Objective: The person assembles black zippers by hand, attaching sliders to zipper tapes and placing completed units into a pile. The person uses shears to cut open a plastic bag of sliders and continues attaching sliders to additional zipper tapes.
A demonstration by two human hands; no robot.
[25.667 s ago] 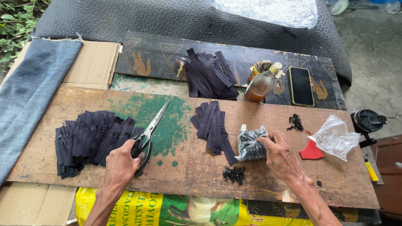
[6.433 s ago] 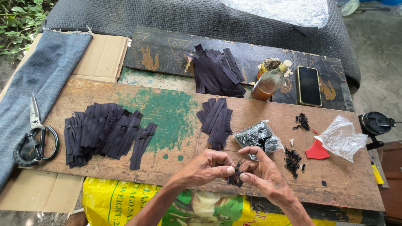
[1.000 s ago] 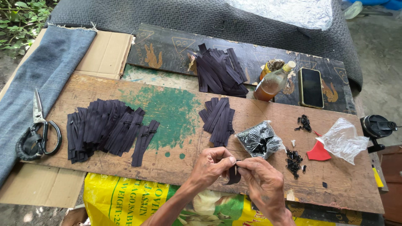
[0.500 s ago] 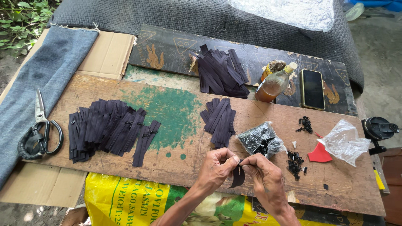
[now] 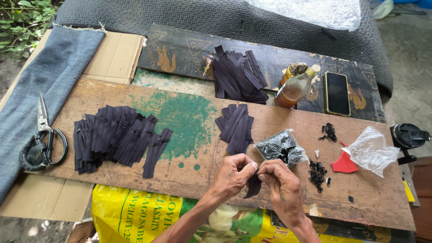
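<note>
A short black zipper strip [image 5: 253, 186] is pinched at its upper end between the left hand [image 5: 234, 173] and right hand [image 5: 280, 182], both closed on it, above the worktop [image 5: 189, 135]; its long axis hangs down toward the person

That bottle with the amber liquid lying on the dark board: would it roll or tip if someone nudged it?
The bottle already lies tilted on its side, so it cannot tip further. Its round body would probably roll if nudged, though the jar right beside it may check that. It looks like clear glass partly full of liquid, so likely heavy for its size and breakable.
</note>
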